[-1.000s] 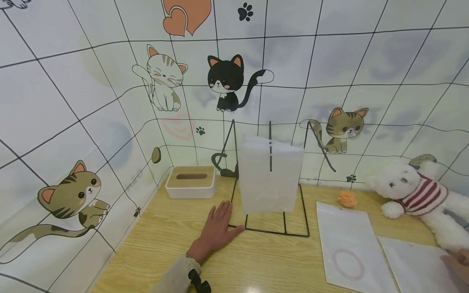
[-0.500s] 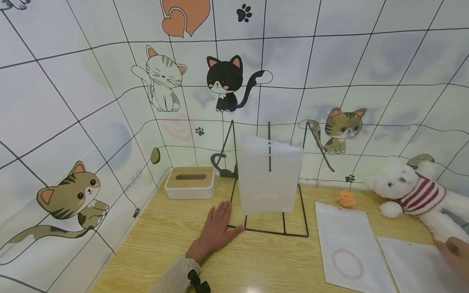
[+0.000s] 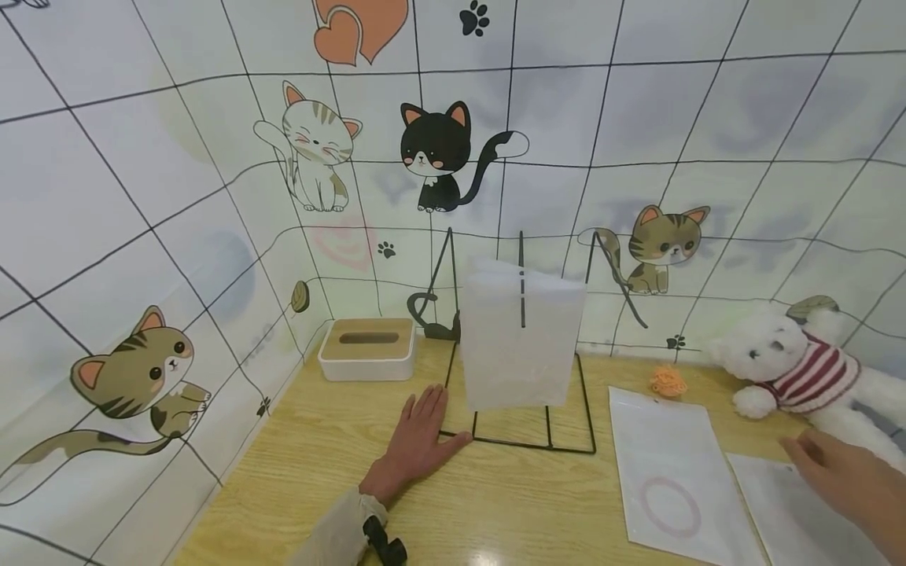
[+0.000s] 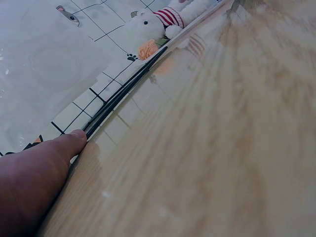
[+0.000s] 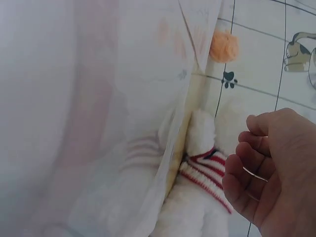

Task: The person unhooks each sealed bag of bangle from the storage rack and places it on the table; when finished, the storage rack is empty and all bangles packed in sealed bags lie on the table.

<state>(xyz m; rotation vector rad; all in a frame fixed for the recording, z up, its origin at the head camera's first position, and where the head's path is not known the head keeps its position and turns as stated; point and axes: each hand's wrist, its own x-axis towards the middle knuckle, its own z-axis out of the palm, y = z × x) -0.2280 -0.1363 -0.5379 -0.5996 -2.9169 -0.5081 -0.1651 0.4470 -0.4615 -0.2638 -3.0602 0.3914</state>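
Note:
A black wire rack (image 3: pixel 510 444) stands on the table, and a stack of whitish, see-through plastic bags (image 3: pixel 513 362) hangs from its middle prong. My left hand (image 3: pixel 414 448) lies flat with fingers spread at the rack's front left corner; its thumb (image 4: pixel 74 140) is at the base wire in the left wrist view. To the right, a flat bag with a faint pink ring (image 3: pixel 651 448) lies beside a second flat bag (image 3: pixel 767 499). My right hand (image 3: pixel 849 487) hovers over that second bag, fingers loosely curled with nothing in them, as the right wrist view (image 5: pixel 276 168) shows.
A white tissue box with a wooden lid (image 3: pixel 368 350) stands at the back left. At the back right are an orange yarn-like bundle (image 3: pixel 668 381) and a white plush bear in a striped sweater (image 3: pixel 814 377). A cat-patterned wall covering (image 3: pixel 552 102) rises behind the table.
My right hand has come in from the right edge, moving left and slightly up over the second bag. The left hand and the rack have stayed in place.

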